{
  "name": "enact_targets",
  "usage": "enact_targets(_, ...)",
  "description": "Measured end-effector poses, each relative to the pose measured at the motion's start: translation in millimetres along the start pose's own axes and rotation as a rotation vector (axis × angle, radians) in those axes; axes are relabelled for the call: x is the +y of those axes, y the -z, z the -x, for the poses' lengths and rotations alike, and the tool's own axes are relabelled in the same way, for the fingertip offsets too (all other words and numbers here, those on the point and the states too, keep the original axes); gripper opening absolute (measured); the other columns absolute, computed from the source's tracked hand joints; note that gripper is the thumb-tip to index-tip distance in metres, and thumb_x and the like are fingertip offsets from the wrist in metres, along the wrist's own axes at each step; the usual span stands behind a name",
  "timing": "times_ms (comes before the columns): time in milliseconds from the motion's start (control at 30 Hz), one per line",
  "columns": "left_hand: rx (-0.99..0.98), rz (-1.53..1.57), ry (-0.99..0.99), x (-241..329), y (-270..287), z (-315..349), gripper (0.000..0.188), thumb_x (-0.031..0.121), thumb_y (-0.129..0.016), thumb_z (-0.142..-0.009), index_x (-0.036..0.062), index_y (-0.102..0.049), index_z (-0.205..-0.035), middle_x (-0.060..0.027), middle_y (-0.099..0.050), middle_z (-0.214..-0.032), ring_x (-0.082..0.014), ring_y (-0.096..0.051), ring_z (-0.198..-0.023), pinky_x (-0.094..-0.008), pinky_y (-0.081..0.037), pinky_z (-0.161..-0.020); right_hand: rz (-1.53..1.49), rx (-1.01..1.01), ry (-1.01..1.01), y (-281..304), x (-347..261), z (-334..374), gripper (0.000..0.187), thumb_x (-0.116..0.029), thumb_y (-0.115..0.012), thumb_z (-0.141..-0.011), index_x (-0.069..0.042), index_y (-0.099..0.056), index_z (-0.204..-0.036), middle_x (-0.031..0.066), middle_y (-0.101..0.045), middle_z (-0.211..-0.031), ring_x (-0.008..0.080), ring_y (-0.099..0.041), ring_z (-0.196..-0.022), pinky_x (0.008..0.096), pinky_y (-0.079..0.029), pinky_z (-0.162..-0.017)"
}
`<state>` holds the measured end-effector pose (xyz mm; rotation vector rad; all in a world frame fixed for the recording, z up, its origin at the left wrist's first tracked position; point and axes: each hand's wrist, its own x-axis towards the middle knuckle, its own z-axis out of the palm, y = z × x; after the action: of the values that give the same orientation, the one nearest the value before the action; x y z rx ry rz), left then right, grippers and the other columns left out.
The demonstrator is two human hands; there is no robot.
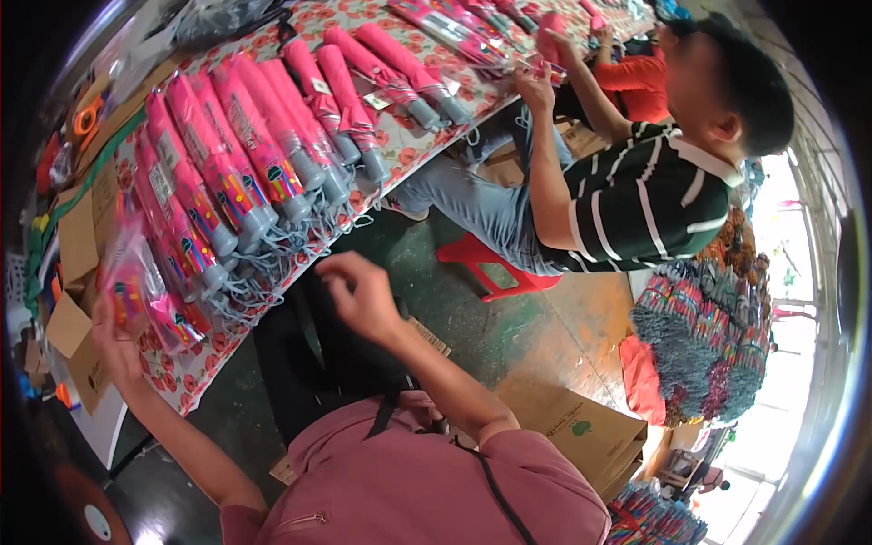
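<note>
My left hand [116, 352] is at the table's left end, its fingers against a blurred clear plastic sleeve [129, 277] with a bright printed pattern. The grip is partly hidden by the blur. My right hand [361, 298] hovers off the table's front edge, fingers loosely curled and apart, with nothing in it. Between and beyond my hands lies a row of pink folding umbrellas [195, 173] with grey handles. Several are in printed clear sleeves. Their grey wrist cords [263, 272] tangle along the table edge. A few unsleeved pink umbrellas [372, 77] lie farther right.
A flowered cloth [186, 377] covers the table. Cardboard boxes [80, 236] and orange scissors [88, 116] are at the left. A co-worker [627, 182] sits to the right, handling a pink umbrella, near a red stool [486, 263]. A carton [572, 422] and umbrella piles [704, 331] stand behind.
</note>
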<state>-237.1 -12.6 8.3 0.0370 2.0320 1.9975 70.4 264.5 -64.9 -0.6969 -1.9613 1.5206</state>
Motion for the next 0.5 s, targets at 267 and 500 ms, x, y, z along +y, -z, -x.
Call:
enact_targets(267, 0.261, 0.005, -0.032, 10.1, 24.2, 63.8, 0.034, 0.026, -0.065, -0.102, 0.0034, -0.064, -0.128, -0.0017, -0.069, -0.094, -0.0043, -0.057, -0.063, -0.0171, -0.042, -0.051, 0.214, 0.33, 0.025, 54.9, 18.6, -99.1, 0.023, 0.002, -0.056, -0.088, 0.001, -0.07, -0.107, 0.0116, -0.071, -0.099, 0.0203, -0.064, -0.083, 0.0303, -0.052, -0.078)
enact_targets(500, -0.128, -0.198, 0.312, -24.7, 26.6, 137.9, 0.028, 0.014, -0.064, -0.099, -0.0012, -0.066, -0.122, -0.0032, -0.066, -0.079, -0.0082, -0.052, -0.053, -0.021, -0.039, -0.047, 0.871, 0.45, 0.395, 98.5, 72.5, -207.8, 0.044, -0.007, -0.065, -0.081, -0.002, -0.059, -0.125, 0.0195, -0.064, -0.116, 0.0388, -0.06, -0.1, 0.0455, -0.05, -0.088)
